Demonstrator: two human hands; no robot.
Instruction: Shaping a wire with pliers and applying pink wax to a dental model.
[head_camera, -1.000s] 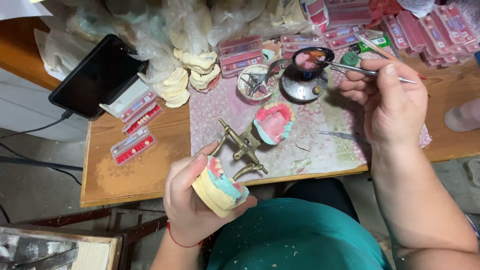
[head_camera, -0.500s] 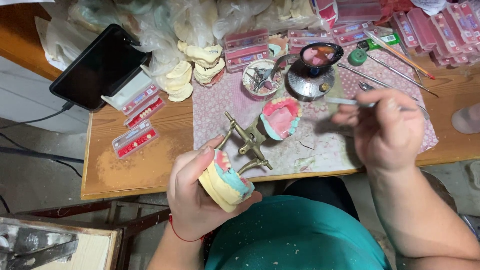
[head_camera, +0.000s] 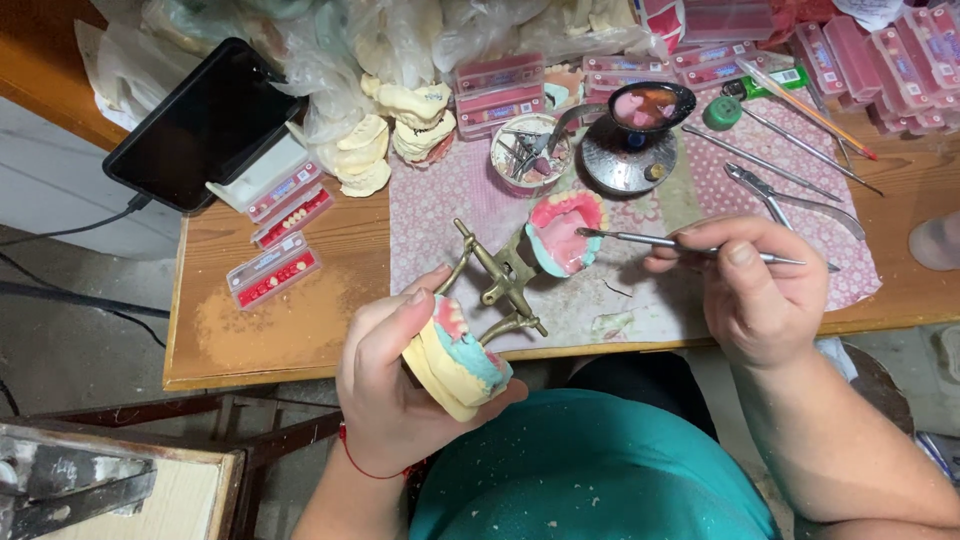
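Right hand, fingers pinching wax spatula, has dropped from burner dish to articulator; left hand grips plaster denture model.

A dental technician's workshop. Around the brass articulator on the wooden bench lie plaster jaw casts, trays of artificial teeth and metal hand instruments

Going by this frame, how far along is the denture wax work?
Done: the cast in the left hand already carries pink wax. In hand: the right hand holds a thin metal tool, tip over the pink denture base on the brass articulator. Left: that base shows no teeth.
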